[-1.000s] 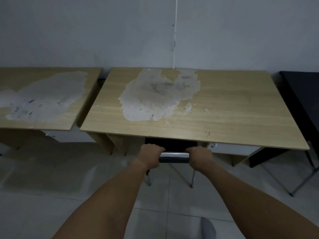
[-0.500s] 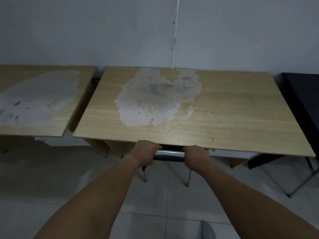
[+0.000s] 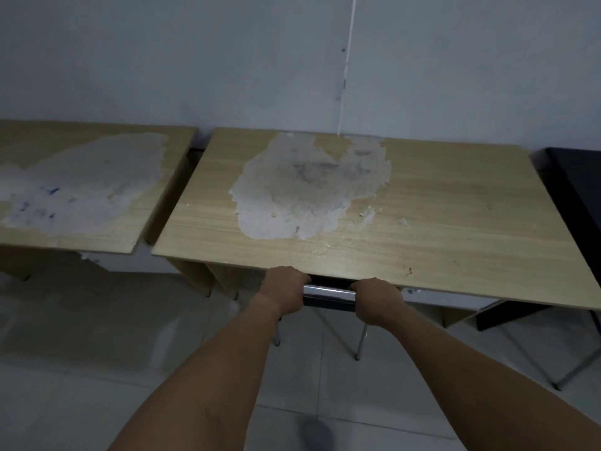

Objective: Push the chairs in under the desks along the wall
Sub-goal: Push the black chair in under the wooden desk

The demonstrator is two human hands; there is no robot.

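A chair (image 3: 328,295) with a chrome top bar and thin metal legs stands tucked under the front edge of the middle wooden desk (image 3: 439,222). Only its top bar, a dark strip of backrest and two rear legs show; the seat is hidden beneath the desk. My left hand (image 3: 282,291) grips the left end of the bar. My right hand (image 3: 377,299) grips the right end. Both hands sit right at the desk's front edge. The desk's top has a large patch of peeled veneer.
A second wooden desk (image 3: 156,151) with peeled veneer stands to the left, a narrow gap between them. A black desk (image 3: 575,177) with metal legs stands at the right. All are against a grey wall. Pale tiled floor (image 3: 97,369) lies below, with a shoe tip (image 3: 317,432) near the bottom.
The chair has slid forward under the desk with both hands on its bar. Less of the dark backrest shows now, and my hands have reached the desk's front edge.
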